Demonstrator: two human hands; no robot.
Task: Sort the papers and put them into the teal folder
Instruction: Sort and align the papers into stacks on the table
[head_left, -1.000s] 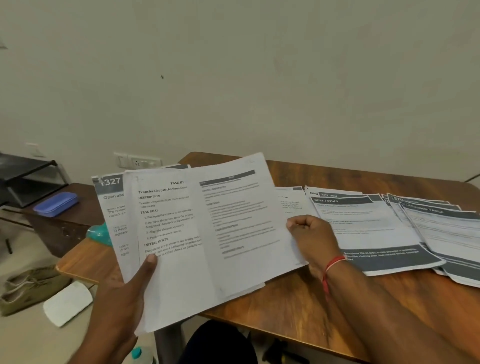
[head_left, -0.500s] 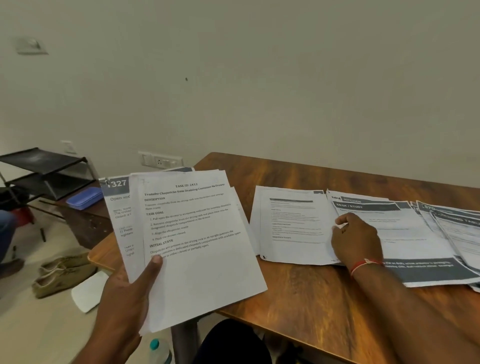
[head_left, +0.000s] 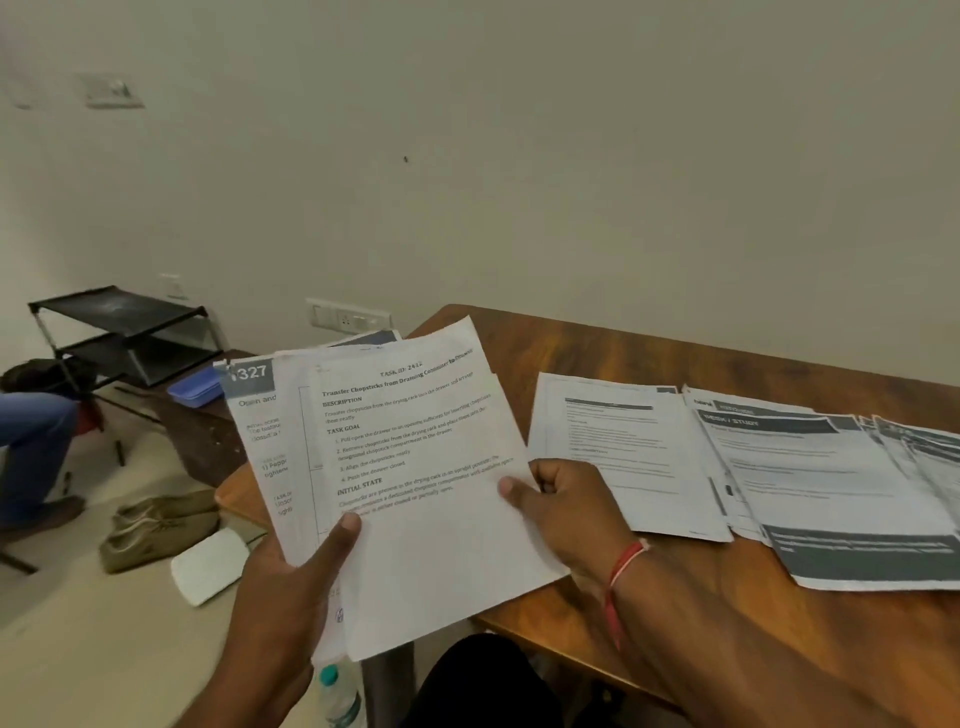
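My left hand (head_left: 291, 587) holds a fanned stack of papers (head_left: 415, 467) over the table's left corner, thumb pressed on the front. The top sheet is a white text page headed "Transfer Chopsticks"; behind it a sheet with a grey "327" header (head_left: 249, 374) sticks out. My right hand (head_left: 566, 509) pinches the right edge of the top sheet between thumb and fingers. Several more papers (head_left: 623, 457) lie spread in a row on the wooden table (head_left: 597, 343), those at the right with dark banners (head_left: 857, 551). The teal folder is not in view.
Left of the table stand a black shelf rack (head_left: 119, 332), a low dark bench with a blue box (head_left: 197, 389), shoes (head_left: 156, 530) and a white pad (head_left: 210, 566) on the floor. A seated person's leg (head_left: 31, 431) shows at far left. A water bottle (head_left: 337, 696) stands below.
My right hand set one white sheet down on the table beside the banner papers, then came back left and took the right edge of the stack's top sheet. The view has swung left.
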